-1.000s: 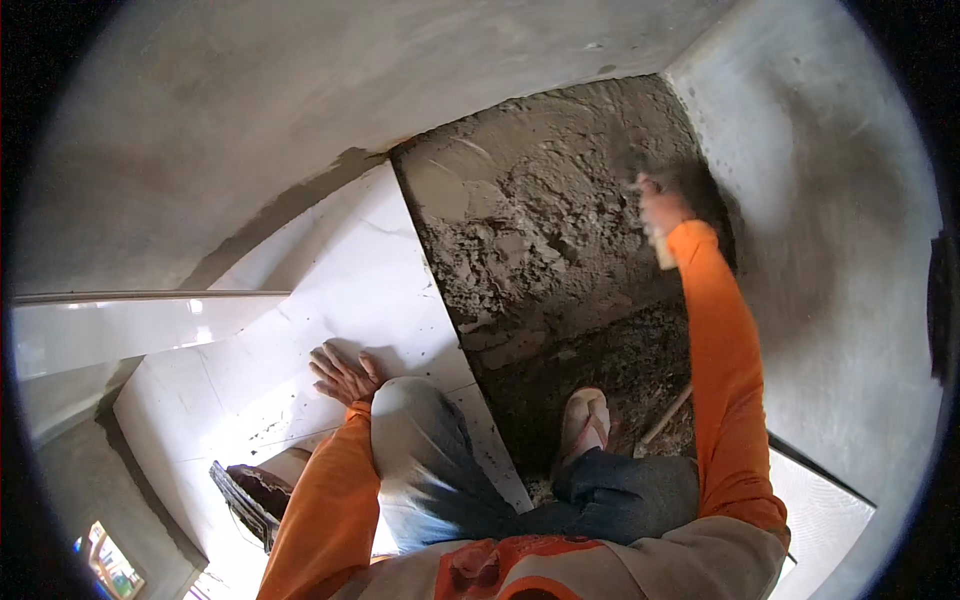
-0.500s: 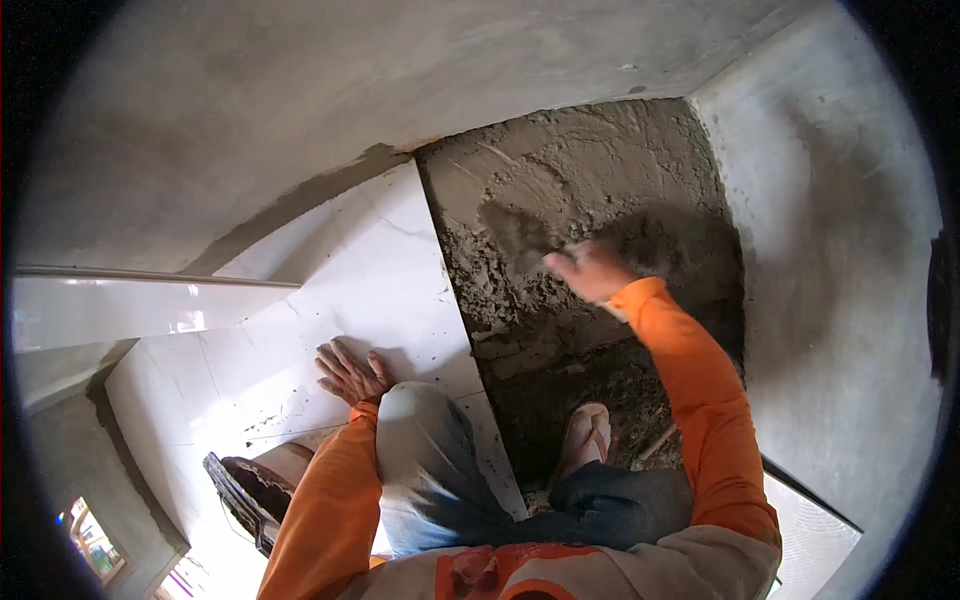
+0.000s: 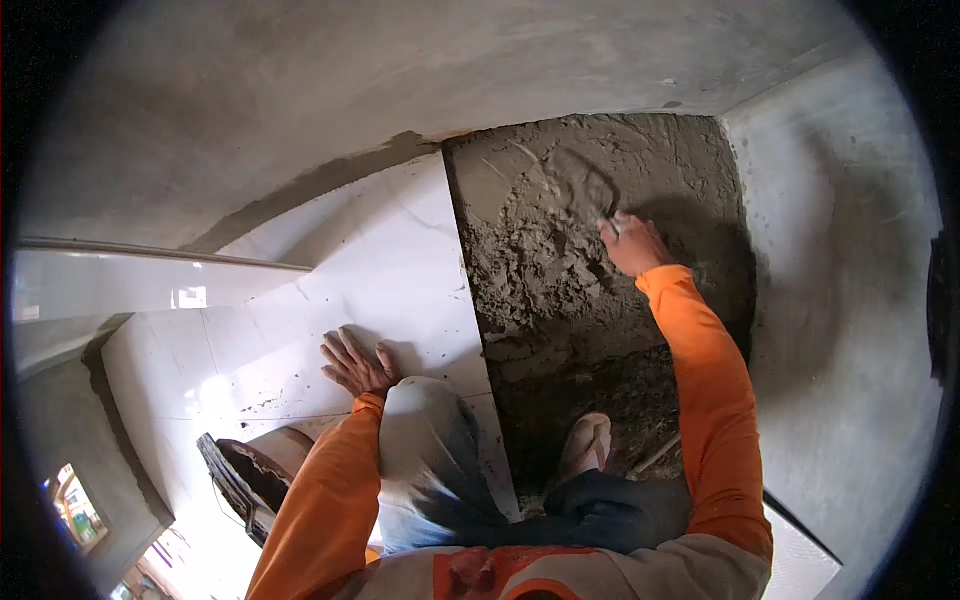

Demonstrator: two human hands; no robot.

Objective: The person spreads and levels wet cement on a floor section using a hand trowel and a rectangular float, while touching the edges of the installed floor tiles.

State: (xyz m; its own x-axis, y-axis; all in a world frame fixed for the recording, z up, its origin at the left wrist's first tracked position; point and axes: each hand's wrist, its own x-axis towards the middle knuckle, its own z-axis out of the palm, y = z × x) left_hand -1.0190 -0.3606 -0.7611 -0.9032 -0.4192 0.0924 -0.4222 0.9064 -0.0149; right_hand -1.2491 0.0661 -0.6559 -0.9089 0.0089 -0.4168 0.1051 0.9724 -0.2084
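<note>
Your right hand (image 3: 637,247) has swung left from the side wall (image 3: 840,230) since a second ago; its fingers (image 3: 624,221) grip the trowel (image 3: 588,185), whose blade points ahead-left across the mortar (image 3: 530,260). Your left hand (image 3: 362,370), spread and farther off, presses white tile (image 3: 400,270).

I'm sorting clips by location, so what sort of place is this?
Most likely a room being built or renovated: rough, wet-looking mortar is spread beside large white floor tiles, and the surrounding grey walls look like bare, unpainted cement.
</note>
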